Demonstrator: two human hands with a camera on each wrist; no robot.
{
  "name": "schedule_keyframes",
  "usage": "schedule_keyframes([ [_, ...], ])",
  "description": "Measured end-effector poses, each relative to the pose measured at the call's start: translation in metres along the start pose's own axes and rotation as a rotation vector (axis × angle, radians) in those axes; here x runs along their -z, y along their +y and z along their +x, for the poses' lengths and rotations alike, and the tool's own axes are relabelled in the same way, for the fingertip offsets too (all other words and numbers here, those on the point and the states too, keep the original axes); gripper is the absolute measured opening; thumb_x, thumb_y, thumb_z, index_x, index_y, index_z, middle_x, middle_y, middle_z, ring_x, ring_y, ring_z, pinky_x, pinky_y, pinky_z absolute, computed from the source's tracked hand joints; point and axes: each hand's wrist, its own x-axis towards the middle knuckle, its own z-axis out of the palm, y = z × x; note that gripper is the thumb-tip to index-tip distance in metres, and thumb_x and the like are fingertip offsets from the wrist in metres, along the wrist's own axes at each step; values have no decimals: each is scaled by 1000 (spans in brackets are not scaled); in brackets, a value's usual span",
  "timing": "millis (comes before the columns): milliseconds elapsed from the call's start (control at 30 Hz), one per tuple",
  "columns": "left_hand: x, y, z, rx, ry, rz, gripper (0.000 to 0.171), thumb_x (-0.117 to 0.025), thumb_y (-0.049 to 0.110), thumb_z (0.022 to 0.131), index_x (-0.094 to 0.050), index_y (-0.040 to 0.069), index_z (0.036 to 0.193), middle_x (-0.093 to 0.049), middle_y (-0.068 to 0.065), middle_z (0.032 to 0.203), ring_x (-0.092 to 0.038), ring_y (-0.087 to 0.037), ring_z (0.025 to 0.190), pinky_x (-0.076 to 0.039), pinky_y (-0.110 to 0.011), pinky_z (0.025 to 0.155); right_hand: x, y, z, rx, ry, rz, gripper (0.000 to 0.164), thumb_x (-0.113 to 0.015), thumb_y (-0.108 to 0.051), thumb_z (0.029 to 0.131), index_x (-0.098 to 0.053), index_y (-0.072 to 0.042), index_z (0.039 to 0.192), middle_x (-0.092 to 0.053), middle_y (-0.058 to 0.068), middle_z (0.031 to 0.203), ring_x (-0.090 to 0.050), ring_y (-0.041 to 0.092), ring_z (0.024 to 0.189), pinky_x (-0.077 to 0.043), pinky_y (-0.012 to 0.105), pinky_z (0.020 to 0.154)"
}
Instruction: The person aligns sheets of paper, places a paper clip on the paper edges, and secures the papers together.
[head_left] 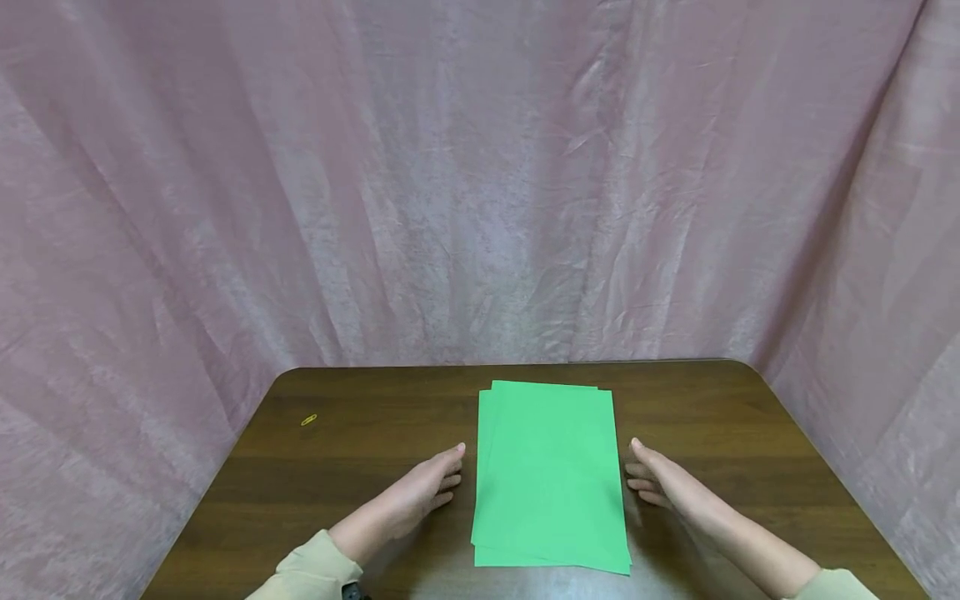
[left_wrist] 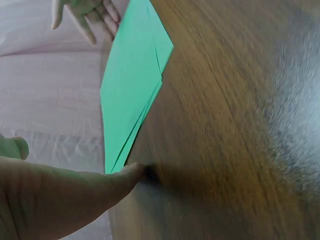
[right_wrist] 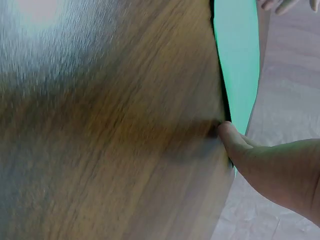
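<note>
Several green sheets of paper (head_left: 553, 475) lie stacked on the table, their edges slightly out of line. At the left side of the stack is my left hand (head_left: 420, 493), palm turned inward, fingers loosely extended and holding nothing. My right hand (head_left: 670, 483) mirrors it at the right side, a small gap from the paper in the head view. In the left wrist view, the paper (left_wrist: 132, 75) shows its uneven corners beyond my thumb. The right wrist view has the paper's edge (right_wrist: 237, 60) running beside my right hand (right_wrist: 265, 160).
A yellow paper clip (head_left: 309, 420) lies at the table's far left. The brown wooden table (head_left: 375, 400) has rounded far corners. Pink curtains (head_left: 480, 183) hang behind it and along both sides.
</note>
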Motion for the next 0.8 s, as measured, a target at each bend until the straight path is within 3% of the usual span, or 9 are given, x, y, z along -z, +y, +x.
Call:
schedule_keyframes([
  [167, 4, 0, -8, 48, -64, -146, 105, -43, 68, 101, -7, -12, 158, -14, -40, 160, -23, -54, 147, -27, -61, 117, 2, -2, -5, -43, -25, 100, 97, -33, -70, 103, -22, 11, 156, -40, 39, 149, -49, 47, 134, -43, 53, 110],
  [400, 7, 1, -16, 99, -124, -261, 105, -40, 67, 103, -2, -16, 156, -15, -44, 156, -26, -56, 144, -28, -62, 116, 7, -1, -9, -75, -136, 258, 105, -31, -70, 103, -12, 21, 151, -28, 46, 151, -42, 54, 136, -43, 54, 110],
  [567, 9, 2, -19, 130, -148, -299, 106, -38, 67, 103, -1, -17, 155, -19, -46, 154, -28, -56, 143, -28, -62, 116, 11, 1, -14, -103, -197, 314, 109, -30, -70, 103, -5, 25, 149, -25, 46, 152, -40, 54, 138, -42, 55, 110],
  [800, 8, 1, -21, 148, -166, -328, 107, -37, 67, 103, 0, -20, 153, -19, -48, 153, -26, -58, 143, -25, -63, 117, 14, 2, -20, -143, -257, 335, 112, -29, -72, 102, -3, 27, 147, -31, 47, 148, -45, 53, 134, -46, 54, 106],
])
